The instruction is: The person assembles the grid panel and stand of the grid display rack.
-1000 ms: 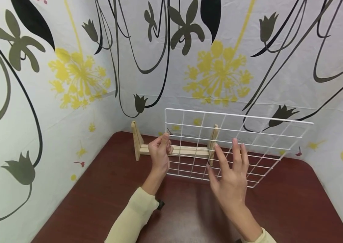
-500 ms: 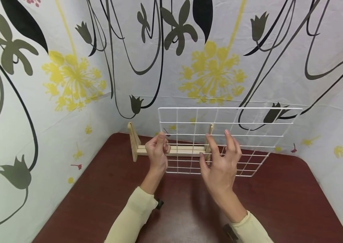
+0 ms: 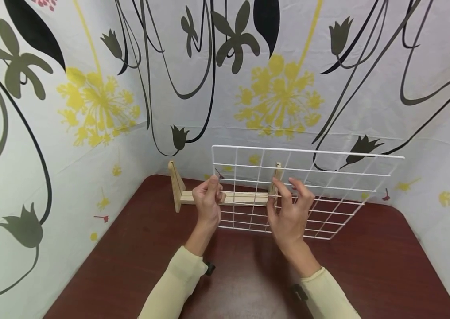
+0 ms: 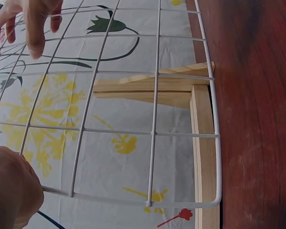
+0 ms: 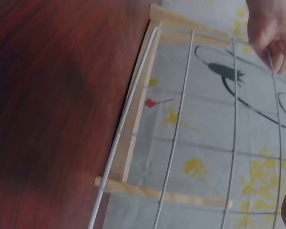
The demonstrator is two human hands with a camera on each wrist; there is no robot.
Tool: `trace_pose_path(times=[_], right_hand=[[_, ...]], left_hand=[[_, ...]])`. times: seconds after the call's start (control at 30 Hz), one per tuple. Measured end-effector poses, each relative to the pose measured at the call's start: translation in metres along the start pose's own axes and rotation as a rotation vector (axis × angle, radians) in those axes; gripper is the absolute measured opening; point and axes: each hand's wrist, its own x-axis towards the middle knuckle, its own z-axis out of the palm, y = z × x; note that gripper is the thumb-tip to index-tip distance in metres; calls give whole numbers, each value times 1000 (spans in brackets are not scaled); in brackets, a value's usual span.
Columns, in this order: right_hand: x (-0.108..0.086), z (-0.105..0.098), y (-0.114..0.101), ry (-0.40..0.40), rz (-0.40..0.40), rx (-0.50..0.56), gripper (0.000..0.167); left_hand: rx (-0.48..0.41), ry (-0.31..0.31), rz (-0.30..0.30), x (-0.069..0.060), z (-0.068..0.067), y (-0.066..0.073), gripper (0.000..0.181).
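Note:
A white wire grid panel (image 3: 308,151) is held upright above the table. My left hand (image 3: 208,199) grips its left edge wire, the thumb on top and the fingers curled around. My right hand (image 3: 292,212) is in front of the panel's middle, its fingers spread and loosely bent; whether they touch the wires is not clear. In the left wrist view, the right hand's fingers (image 4: 35,33) point down by the mesh. Behind the panel stands a wooden rack (image 3: 178,186) with two uprights joined by a low crossbar, partly seen through the grid.
The rack rests on a dark red-brown table (image 3: 137,252) near its back edge. Behind and beside the table hangs white fabric (image 3: 129,26) printed with flowers and stems. Dark bands are at both sleeves.
The panel's right side swings leftward and back slightly, and its tilt shifts a little. My right hand moves left and its fingers bend more. The left hand keeps its grip.

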Motion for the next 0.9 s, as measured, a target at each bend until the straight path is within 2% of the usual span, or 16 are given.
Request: trace_pose_path(times=[0.3, 0.57, 0.67, 0.9], right_hand=[[2, 1, 4, 60, -34, 21, 53], [4, -2, 9, -3, -36, 70, 48], [3, -4, 11, -43, -22, 77, 49], [3, -8, 13, -75, -25, 76, 44]], left_hand=[[-20, -41, -6, -4, -2, -1, 59], [5, -80, -22, -5, -7, 0, 66], [72, -94, -36, -3, -11, 1, 69], [358, -145, -37, 5, -24, 11, 62]])
